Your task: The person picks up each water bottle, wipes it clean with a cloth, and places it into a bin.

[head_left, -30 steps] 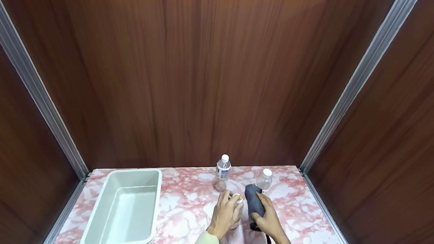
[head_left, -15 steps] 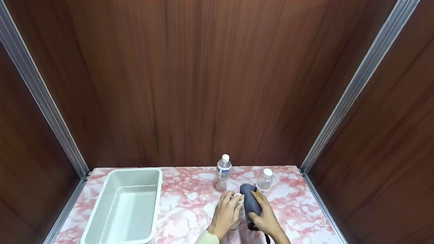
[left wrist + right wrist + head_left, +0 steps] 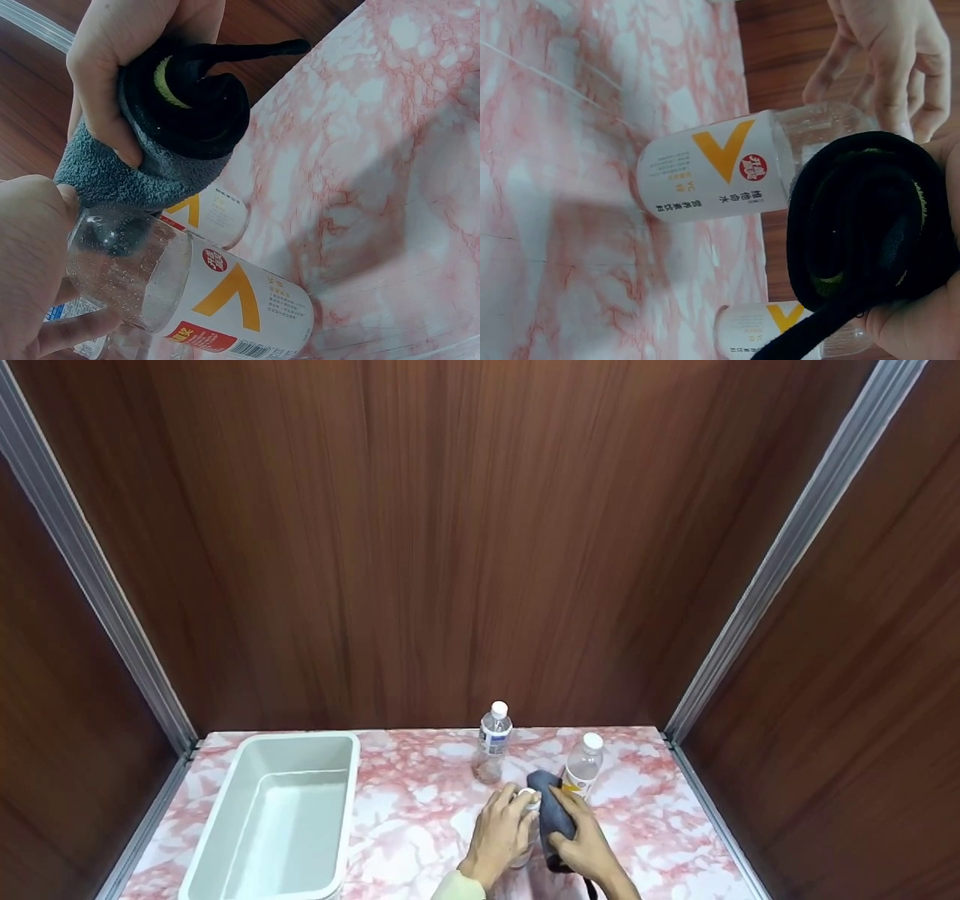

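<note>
My left hand point(image 3: 495, 829) grips an upright clear plastic bottle point(image 3: 240, 296) around its white cap and neck. Its white label carries an orange V. In my right hand point(image 3: 589, 840) is a rolled grey towel point(image 3: 553, 810) with a black edge and a loose black strap. The left wrist view shows the towel's fuzzy side right at the bottle's shoulder, with the right fingers curled round the roll. Seen from the right wrist, the roll's dark end point(image 3: 870, 225) covers part of the bottle's upper end.
A second V-labelled bottle point(image 3: 585, 761) stands just beyond my right hand. Farther back is another capped bottle point(image 3: 493, 742) with a blue and white label. A pale rectangular tub point(image 3: 345, 810) sits at the left of the pink marbled table point(image 3: 420, 810). Wooden panels point(image 3: 420, 547) enclose the table.
My right hand has moved the towel slightly left, closer against the held bottle, uncovering more of the bottle behind it. The left hand and its bottle stay in place.
</note>
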Demonstrator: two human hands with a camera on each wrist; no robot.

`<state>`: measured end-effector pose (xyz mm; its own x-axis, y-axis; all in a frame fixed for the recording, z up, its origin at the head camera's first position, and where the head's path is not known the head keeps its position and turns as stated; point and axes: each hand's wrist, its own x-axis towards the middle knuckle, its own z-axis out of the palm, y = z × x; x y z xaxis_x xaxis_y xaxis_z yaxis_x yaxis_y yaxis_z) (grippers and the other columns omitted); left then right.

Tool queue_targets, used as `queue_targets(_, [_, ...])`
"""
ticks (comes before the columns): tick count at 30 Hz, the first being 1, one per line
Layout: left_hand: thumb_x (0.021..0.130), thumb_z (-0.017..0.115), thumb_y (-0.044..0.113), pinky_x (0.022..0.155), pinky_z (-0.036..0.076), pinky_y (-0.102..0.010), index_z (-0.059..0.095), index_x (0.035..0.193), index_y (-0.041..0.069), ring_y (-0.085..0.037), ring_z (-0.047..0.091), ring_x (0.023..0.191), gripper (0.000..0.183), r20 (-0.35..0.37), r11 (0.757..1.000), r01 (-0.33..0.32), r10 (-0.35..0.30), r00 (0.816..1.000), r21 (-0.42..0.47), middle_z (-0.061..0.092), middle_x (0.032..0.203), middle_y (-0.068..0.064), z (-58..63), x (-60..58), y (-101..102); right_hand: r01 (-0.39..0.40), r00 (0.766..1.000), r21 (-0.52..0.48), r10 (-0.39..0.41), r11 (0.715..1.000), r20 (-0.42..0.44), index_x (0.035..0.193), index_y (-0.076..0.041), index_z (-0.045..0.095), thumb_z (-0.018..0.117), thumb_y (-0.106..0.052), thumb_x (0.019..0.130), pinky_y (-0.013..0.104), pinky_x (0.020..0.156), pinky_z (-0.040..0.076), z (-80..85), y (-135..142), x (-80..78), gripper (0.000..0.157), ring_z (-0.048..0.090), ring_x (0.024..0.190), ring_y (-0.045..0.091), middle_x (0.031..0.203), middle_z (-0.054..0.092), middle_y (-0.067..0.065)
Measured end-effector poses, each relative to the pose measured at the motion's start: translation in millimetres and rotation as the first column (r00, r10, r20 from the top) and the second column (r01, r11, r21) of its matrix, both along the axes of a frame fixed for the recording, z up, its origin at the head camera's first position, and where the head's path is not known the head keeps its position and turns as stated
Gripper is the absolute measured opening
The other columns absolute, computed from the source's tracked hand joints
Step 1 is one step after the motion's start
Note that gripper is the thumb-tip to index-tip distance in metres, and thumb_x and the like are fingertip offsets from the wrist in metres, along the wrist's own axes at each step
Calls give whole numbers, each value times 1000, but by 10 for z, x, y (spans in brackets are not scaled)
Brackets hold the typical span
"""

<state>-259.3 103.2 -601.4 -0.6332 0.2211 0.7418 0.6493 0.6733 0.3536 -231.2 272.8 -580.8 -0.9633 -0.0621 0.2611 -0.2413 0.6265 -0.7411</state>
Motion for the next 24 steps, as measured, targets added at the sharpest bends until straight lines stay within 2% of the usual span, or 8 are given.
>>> queue_targets(8, [87, 73, 23, 72, 57, -33, 70, 103, 19, -19, 65, 84, 17, 33, 1000, 5, -4, 999, -8, 65, 102, 0, 3, 9, -9, -27, 999, -30, 26, 999, -25, 142, -3, 56, 65, 4, 69, 27, 103, 43, -52, 6, -9, 75, 51, 133, 41, 145, 53, 25])
queue_targets(15, [86, 74, 23, 72, 57, -33, 70, 104, 19, -19, 65, 85, 18, 44, 1000, 11, -10, 999, -6, 66, 102, 0, -3, 7, -7, -23, 999, -52, 24, 998, 33, 145, -5, 54, 64, 6, 71, 23, 102, 41, -111, 34, -33, 76, 49, 135, 37, 147, 52, 22])
queue_targets(24, [86, 74, 24, 72, 57, -33, 70, 103, 19, -19, 64, 85, 19, 70, 1000, 11, -11, 998, 1, 66, 102, 0, -10, 3, -6, -22, 999, -48, 24, 999, 43, 146, -5, 53, 65, 5, 71, 26, 105, 41, -179, 49, -41, 76, 49, 136, 38, 147, 52, 21])
